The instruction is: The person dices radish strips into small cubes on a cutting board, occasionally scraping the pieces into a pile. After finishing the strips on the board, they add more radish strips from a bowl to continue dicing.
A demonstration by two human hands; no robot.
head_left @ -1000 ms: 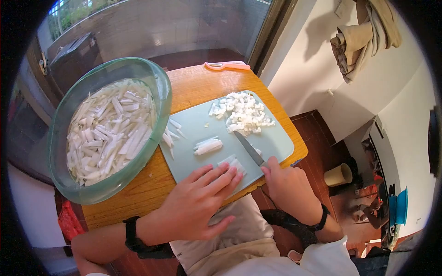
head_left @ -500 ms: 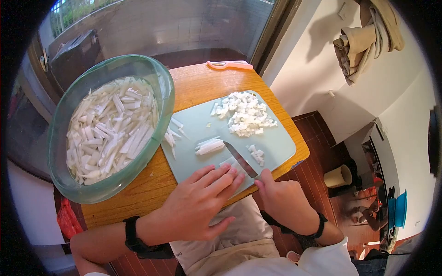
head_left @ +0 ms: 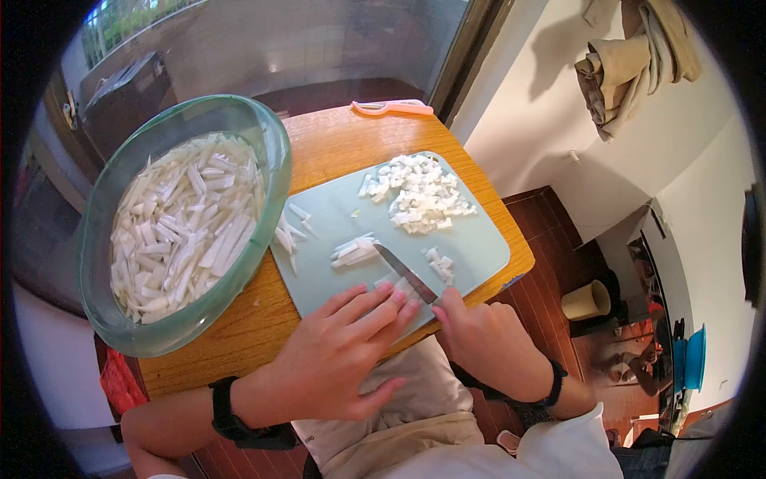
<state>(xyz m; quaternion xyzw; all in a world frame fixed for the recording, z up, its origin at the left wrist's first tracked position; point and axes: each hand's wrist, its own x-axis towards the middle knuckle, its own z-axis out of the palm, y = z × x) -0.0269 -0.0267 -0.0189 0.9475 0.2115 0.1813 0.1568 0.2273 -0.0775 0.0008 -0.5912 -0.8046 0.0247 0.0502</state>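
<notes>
A knife is gripped by its handle in my right hand, which is closed at the near right edge of the pale blue cutting board. The blade slants away to the left over the board. My left hand lies with bent fingertips pressed on white vegetable strips, mostly hidden under the fingers beside the blade. A short bundle of strips lies by the knife tip. Small cut pieces sit right of the blade, and a heap of white dice lies at the far right of the board.
A green translucent basin of white strips in liquid stands left on the wooden table. Loose strips lie at the board's left edge. An orange-pink peeler rests at the back edge. A bin stands on the floor.
The camera view has shifted slightly, so the table and basin appear a little further left. The knife and both hands keep nearly the same places, with the same holds.
</notes>
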